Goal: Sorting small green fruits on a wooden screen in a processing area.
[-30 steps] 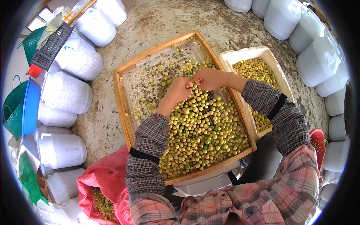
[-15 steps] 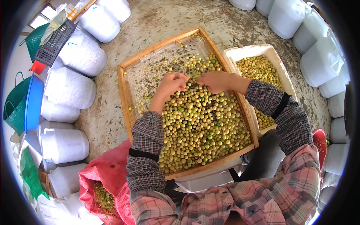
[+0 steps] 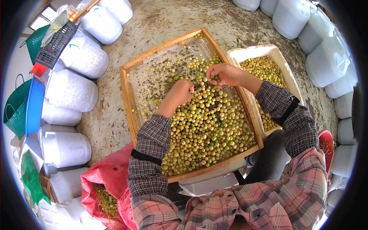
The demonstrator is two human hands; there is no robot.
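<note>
Small round yellow-green fruits (image 3: 203, 126) lie thickly over the near part of a wood-framed mesh tray (image 3: 128, 103). Over the middle of it, my left hand (image 3: 179, 96) is closed, its fingers curled low among the fruits; whatever they hold is hidden. To its right, my right hand (image 3: 226, 75) is half curled with the palm side turned inward, and a few green fruits (image 3: 216, 78) show in its fingers. Dark bits of leaf and stem (image 3: 153, 78) are scattered on the mesh at the far left.
Close to the tray's right side stands a white foam box (image 3: 234, 53) of similar fruits. A red sack (image 3: 111, 172) with dry stems is at the lower left. White drums (image 3: 71, 92) line the left, pale jerrycans (image 3: 326, 65) the right. Beyond the tray is stained concrete floor (image 3: 172, 19).
My left hand has moved slightly nearer and to the right. My right hand has shifted a little right and turned, so green fruits in its fingers now show.
</note>
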